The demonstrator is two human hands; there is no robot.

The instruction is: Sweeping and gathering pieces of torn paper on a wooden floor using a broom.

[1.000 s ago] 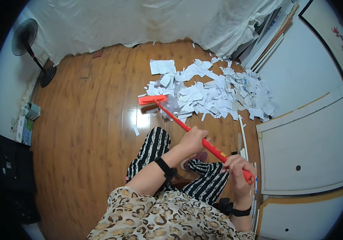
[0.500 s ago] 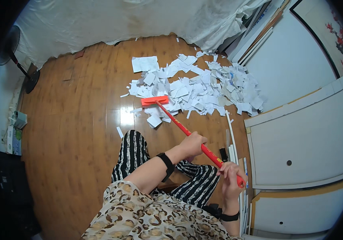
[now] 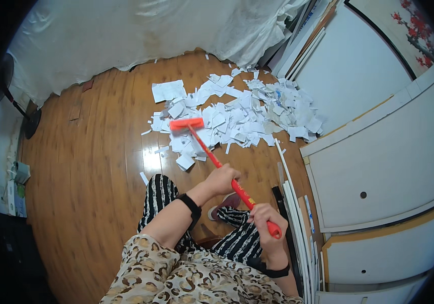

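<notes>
Both hands grip a red broom with a long handle and a flat orange-red head [image 3: 186,124]; its underside is hidden. My left hand [image 3: 222,179] is wrapped round the middle of the handle [image 3: 205,148]. Near the handle's end, my right hand [image 3: 268,221] is closed on it, the tip sticking out past the fingers. The broom head is over the left part of a wide spread of torn white paper scraps [image 3: 232,119]. I cannot tell whether it touches them. A larger white sheet [image 3: 169,91] lies at the far left of the pile.
Long white strips [image 3: 293,207] lie on the wooden floor [image 3: 90,202] at the right, beside pale panels [image 3: 379,182]. A white cloth [image 3: 126,35] hangs at the back. A black fan [image 3: 32,124] stands far left; small boxes [image 3: 17,202] are below it.
My view has turned, shifting the scene left in the picture. The broom head has moved farther away, deeper over the scraps. Both hands keep their hold. A shoe by my leg now shows.
</notes>
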